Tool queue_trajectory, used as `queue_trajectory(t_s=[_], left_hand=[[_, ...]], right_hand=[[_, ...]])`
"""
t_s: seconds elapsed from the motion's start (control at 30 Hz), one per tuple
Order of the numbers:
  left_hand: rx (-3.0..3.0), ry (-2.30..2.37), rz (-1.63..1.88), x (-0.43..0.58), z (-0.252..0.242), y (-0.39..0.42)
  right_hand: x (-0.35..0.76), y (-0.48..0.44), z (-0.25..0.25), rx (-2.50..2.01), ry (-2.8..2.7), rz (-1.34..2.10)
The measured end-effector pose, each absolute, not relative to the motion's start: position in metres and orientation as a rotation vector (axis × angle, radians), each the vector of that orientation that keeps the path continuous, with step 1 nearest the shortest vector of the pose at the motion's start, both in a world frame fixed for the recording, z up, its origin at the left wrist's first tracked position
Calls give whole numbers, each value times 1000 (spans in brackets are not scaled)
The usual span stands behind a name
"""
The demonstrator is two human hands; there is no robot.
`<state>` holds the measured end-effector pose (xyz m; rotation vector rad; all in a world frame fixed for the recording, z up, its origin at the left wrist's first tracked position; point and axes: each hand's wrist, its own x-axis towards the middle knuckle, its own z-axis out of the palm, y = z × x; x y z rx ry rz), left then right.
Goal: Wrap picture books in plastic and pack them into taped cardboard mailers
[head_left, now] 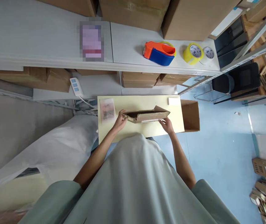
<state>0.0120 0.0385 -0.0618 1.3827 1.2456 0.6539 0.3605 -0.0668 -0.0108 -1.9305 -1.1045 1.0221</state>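
Between my two hands is a flat, partly folded cardboard box [150, 116], held over the pale yellow tabletop [142, 130]. My left hand [121, 120] grips its left end, the fingers closed on the edge. At the lower right corner, my right hand [167, 125] pinches the cardboard. One flap stands up at the box's far right, and a white strip shows along its near side. Left of my left hand lies a clear plastic packet [107, 110] with something pinkish in it. A small white block [174, 101] sits near the table's far right corner.
On the shelf ahead are an orange and blue tape dispenser [159, 53], yellow tape rolls [193, 53] and a white roll [208, 53]. A power strip [76, 87] hangs below. An open carton [190, 115] stands right of the table; white plastic sheeting [65, 146] lies left.
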Motion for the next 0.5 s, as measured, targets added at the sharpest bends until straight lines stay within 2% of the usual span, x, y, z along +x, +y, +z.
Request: queue_trajectory(t_s=[0.3, 0.5], left_hand=[[1177, 1383, 755, 45, -57, 21], [838, 1557, 882, 57, -45, -11]], right_hand=[[391, -49, -16, -1810, -1234, 1305], [415, -35, -10, -1615, -1203, 1494]])
